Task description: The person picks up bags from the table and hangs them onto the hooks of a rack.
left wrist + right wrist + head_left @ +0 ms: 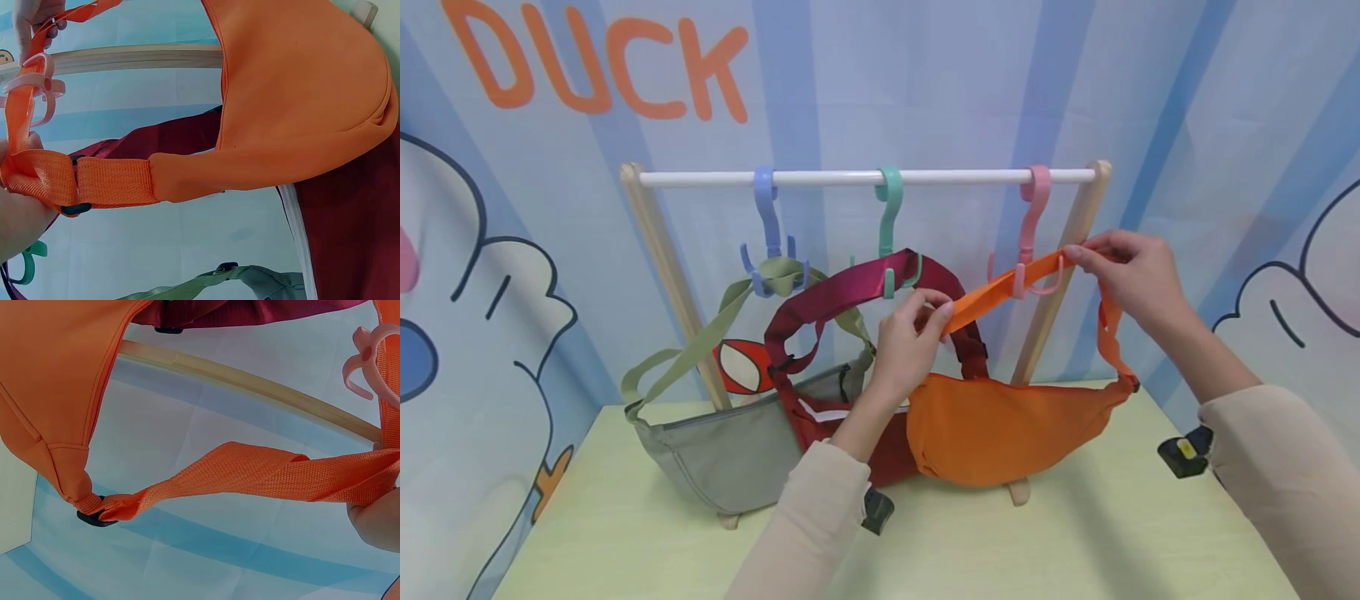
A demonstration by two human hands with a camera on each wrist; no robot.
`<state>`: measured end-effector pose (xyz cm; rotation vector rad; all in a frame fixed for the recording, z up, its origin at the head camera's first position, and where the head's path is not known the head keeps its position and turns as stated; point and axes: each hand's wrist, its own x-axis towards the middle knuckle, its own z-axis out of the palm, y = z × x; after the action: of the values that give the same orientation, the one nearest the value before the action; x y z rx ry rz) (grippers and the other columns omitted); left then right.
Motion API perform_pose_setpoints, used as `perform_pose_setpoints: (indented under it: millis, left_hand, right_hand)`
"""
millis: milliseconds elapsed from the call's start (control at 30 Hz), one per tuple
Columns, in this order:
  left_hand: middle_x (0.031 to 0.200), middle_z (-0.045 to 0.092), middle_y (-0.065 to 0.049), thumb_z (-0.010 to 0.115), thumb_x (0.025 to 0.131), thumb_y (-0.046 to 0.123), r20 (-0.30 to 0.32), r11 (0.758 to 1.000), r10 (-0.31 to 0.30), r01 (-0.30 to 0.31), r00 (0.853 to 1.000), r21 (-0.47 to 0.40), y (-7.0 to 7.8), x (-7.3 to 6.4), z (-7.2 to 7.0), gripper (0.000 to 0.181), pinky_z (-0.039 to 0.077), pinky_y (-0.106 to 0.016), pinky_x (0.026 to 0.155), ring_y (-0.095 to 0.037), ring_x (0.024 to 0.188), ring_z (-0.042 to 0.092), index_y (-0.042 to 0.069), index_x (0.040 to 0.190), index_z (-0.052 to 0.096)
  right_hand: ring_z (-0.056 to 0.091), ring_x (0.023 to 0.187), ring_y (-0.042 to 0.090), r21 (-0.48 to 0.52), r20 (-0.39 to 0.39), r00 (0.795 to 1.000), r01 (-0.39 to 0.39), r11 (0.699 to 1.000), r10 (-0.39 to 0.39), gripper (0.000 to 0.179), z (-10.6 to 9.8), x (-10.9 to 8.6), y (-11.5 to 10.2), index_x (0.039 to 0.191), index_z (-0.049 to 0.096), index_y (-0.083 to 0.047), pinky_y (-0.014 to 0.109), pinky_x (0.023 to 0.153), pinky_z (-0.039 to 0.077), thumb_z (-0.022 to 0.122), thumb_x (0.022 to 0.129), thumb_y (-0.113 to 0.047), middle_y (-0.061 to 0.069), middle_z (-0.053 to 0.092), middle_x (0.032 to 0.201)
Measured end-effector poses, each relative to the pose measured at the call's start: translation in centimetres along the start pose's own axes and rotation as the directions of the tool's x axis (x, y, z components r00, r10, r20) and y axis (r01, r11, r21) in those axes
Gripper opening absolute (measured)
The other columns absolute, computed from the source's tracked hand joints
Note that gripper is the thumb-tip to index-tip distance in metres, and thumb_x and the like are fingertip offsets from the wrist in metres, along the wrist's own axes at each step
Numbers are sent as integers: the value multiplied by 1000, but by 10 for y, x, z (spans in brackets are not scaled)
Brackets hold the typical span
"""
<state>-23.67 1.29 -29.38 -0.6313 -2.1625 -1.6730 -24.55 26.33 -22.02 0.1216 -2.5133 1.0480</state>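
Note:
An orange sling bag [1007, 429] hangs at the right of the rack, its body just above the tabletop. My left hand [904, 346] pinches its orange strap [988, 298] on the left of the pink hook [1036, 204]. On the other side, my right hand [1138, 271] pinches the same strap between thumb and fingers. Between the hands the strap lies across the hook's lower prongs, one prong showing in front of it. The left wrist view shows a black buckle [76, 209] beside my left hand. From my right hand, the strap droops twisted in the right wrist view.
A white rail [827, 178] on wooden legs carries the hooks. A dark red bag [891, 450] hangs from the green hook [889, 204], partly behind my left arm. At left, a grey-green bag [722, 454] hangs from the blue hook [766, 208]. All stand over a pale table [625, 533].

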Motion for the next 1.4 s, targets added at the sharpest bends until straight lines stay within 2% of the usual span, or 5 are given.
perform_pose_setpoints:
  millis: [300,500,700,900,1400]
  left_hand:
    - [72,58,-4,54,93,22,30,1000,-5,5,1000,-6,-1,-3,0,17,39,-23,55,-14,65,54,8,104,58]
    - [79,61,-9,54,93,22,46,1000,-19,20,999,-19,-1,-4,0,19,40,-23,56,-14,69,56,9,106,57]
    - [85,63,-13,55,93,22,70,1000,-24,25,997,-13,-2,-5,-1,20,43,-24,60,-15,72,58,8,107,57]
    - [90,62,-8,55,92,22,91,999,-27,29,995,-25,-4,-8,-1,22,46,-25,67,-15,77,59,8,109,57]
    - [98,62,-7,56,92,24,112,999,-16,21,994,-42,-6,-13,-3,27,47,-27,73,-18,85,58,10,115,57]
  right_hand:
    - [48,79,21,-1,18,1000,21,1000,-21,50,-1,-1,2,106,62,-4,21,58,44,58,84,-48,8,58,87]
    - [49,77,22,8,40,999,31,999,-31,47,-3,-1,5,105,62,-4,22,57,45,58,84,-47,5,58,85]
    - [50,78,22,5,61,998,28,1000,-28,47,-3,-2,7,107,61,-5,21,58,46,58,85,-46,8,57,88]
    - [51,80,21,1,80,996,28,1000,-28,47,-3,-4,9,111,59,-6,20,60,47,56,86,-46,11,57,94]
    - [52,80,18,23,98,995,31,999,-34,46,-1,-7,16,115,57,-7,20,60,47,57,87,-44,9,56,94]
